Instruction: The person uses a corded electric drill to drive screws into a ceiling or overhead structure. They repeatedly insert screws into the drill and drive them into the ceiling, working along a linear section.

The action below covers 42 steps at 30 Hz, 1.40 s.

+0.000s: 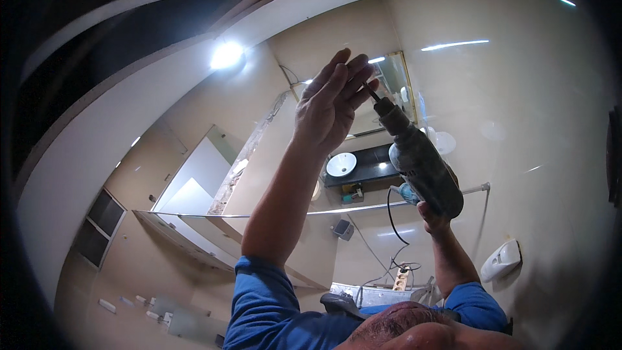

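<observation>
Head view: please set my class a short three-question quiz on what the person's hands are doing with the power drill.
1. True or false: the right hand grips the worn grey-green corded power drill.
2. What do the left hand fingertips touch? A) the white round basin B) the drill's dark bit C) the white wall-mounted dispenser
3. Fill in: the person's sleeves are ____.

Key: 1 true; 2 B; 3 blue.
</observation>
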Available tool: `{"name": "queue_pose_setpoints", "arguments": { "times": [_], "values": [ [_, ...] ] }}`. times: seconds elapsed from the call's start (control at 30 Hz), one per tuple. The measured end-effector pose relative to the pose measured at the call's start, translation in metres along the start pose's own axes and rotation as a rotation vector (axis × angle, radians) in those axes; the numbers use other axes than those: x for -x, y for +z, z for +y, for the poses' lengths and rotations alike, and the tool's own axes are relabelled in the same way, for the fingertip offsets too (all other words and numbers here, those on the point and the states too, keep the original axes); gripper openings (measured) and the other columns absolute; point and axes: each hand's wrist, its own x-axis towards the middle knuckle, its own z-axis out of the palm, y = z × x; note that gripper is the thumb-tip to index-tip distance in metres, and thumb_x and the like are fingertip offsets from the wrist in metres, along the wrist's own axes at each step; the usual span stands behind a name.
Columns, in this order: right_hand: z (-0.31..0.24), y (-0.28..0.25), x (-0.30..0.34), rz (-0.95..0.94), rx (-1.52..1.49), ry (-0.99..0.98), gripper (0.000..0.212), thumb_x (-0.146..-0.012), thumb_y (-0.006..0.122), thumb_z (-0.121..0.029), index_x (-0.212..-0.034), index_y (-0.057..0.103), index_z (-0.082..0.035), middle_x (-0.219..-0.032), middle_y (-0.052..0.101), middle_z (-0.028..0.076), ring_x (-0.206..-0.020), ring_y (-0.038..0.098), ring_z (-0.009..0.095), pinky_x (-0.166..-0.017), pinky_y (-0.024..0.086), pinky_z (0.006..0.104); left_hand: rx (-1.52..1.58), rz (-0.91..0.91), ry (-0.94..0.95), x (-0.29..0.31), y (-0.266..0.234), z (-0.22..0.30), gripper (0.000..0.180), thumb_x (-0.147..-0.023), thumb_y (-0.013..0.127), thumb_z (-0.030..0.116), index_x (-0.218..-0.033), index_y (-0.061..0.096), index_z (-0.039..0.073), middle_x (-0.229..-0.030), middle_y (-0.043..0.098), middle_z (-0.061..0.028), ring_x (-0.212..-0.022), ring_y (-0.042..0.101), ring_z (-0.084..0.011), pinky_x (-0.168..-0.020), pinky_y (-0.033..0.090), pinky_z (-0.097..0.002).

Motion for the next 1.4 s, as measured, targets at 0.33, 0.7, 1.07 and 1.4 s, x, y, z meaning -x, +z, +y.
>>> {"name": "queue_pose_setpoints", "arguments": {
  "times": [0.33, 0.7, 1.07, 1.4],
  "values": [
    [0.016, 0.011, -0.001, 0.003, -0.129, 0.145, 0.085, -0.081, 0.084, -0.044, -0.141, 0.055, 0.009, -0.143, 0.054, 0.024, -0.133, 0.056, 0.035, -0.115, 0.044, 0.046, -0.058, -0.044, -0.03, 0.0, -0.005, 0.003, 0.036, -0.109, 0.051, 0.01, -0.142, 0.053, -0.002, -0.133, 0.065, -0.0231, -0.122, 0.067, -0.0346, -0.108, 0.056, -0.0463],
    [0.04, 0.03, -0.002, -0.041, -0.246, 0.251, 0.087, -0.08, 0.086, -0.04, -0.143, 0.051, 0.009, -0.138, 0.059, 0.024, -0.128, 0.06, 0.034, -0.111, 0.046, 0.0434, -0.28, 0.031, -0.015, -0.006, -0.019, 0.017, 0.036, -0.108, 0.055, 0.012, -0.141, 0.055, -0.003, -0.127, 0.068, -0.023, -0.115, 0.07, -0.0347, -0.107, 0.056, -0.0489],
    [0.049, 0.101, -0.034, 0.164, 0.085, -0.211, 0.09, -0.082, 0.088, -0.034, -0.148, 0.045, 0.009, -0.139, 0.059, 0.026, -0.123, 0.065, 0.033, -0.105, 0.053, 0.0401, -0.36, -0.049, -0.038, -0.043, 0.004, 0.032, 0.04, -0.112, 0.044, 0.027, -0.14, 0.049, -0.002, -0.118, 0.068, -0.0176, -0.11, 0.07, -0.0361, -0.093, 0.057, -0.0514],
    [0.09, 0.154, -0.079, 0.259, -0.168, -0.102, 0.08, -0.084, 0.085, -0.038, -0.143, 0.053, 0.007, -0.145, 0.053, 0.026, -0.13, 0.06, 0.035, -0.109, 0.048, 0.0434, -0.585, -0.069, 0.107, -0.093, 0.01, 0.051, 0.042, -0.109, 0.053, 0.035, -0.132, 0.055, 0.0, -0.109, 0.073, -0.0199, -0.107, 0.071, -0.034, -0.097, 0.057, -0.0485]
  ]
}}
